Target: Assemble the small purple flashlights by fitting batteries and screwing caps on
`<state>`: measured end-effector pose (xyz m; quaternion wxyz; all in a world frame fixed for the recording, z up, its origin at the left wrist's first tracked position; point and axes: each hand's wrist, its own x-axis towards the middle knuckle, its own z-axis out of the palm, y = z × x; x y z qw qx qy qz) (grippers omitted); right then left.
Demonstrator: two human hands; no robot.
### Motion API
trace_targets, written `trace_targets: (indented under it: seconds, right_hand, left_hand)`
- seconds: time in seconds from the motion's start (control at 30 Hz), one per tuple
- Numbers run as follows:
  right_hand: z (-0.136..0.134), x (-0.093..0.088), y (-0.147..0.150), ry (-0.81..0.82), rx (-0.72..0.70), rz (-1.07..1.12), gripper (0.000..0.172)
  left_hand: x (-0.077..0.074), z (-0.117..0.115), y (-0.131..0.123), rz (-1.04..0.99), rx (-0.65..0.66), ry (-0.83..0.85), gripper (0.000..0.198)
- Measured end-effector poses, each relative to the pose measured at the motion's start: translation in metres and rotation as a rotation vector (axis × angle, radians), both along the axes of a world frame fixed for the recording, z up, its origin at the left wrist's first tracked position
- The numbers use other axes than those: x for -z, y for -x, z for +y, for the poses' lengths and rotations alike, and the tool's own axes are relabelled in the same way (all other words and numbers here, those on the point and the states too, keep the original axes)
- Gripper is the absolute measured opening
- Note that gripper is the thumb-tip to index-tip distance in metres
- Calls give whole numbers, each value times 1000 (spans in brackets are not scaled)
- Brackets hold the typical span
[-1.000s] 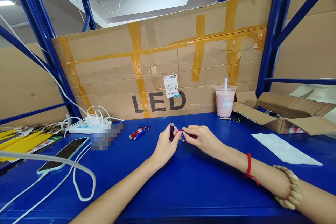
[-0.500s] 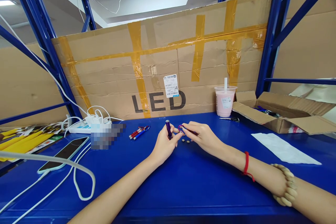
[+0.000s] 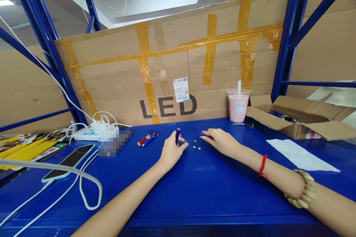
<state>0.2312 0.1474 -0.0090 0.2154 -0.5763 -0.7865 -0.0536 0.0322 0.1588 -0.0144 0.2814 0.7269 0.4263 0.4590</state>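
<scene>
My left hand (image 3: 172, 152) is closed around an upright purple metal tube (image 3: 177, 135), which looks like the body of a mini flashlight. A small shiny piece (image 3: 185, 141) shows at its thumb and fingertip; I cannot make out its kind. To the right, my right hand (image 3: 221, 141) pinches a small purple part (image 3: 200, 134), mostly hidden by the fingers. Between the hands, three small round silver button cells (image 3: 195, 141) lie on the blue tabletop (image 3: 178, 196). Several slim red and blue mini flashlights (image 3: 148, 139) lie left of my left hand.
A phone (image 3: 69, 163) with white cables and a power strip (image 3: 96, 133) are at the left. At the back right stand a pink drink cup (image 3: 238, 107) and an open cardboard box (image 3: 300, 118). A white paper sheet (image 3: 302, 154) lies at the right.
My hands have come apart: the right one has moved right with the small purple part, away from the tube in my left. A third button cell now shows on the table.
</scene>
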Motion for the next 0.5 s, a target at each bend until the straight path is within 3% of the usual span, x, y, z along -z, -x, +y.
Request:
trace_targets:
  seconds: [0.13, 0.3, 0.5]
  right_hand:
    - [-1, 4, -3, 50, 76, -72, 20]
    - [-1, 2, -3, 32, 85, -97, 27]
    - [2, 7, 1, -11, -201, -97, 29]
  left_hand:
    - [3, 3, 2, 55, -16, -9, 24]
    - [2, 2, 2, 100, -6, -6, 25]
    - [1, -1, 1, 143, 10, 4, 19]
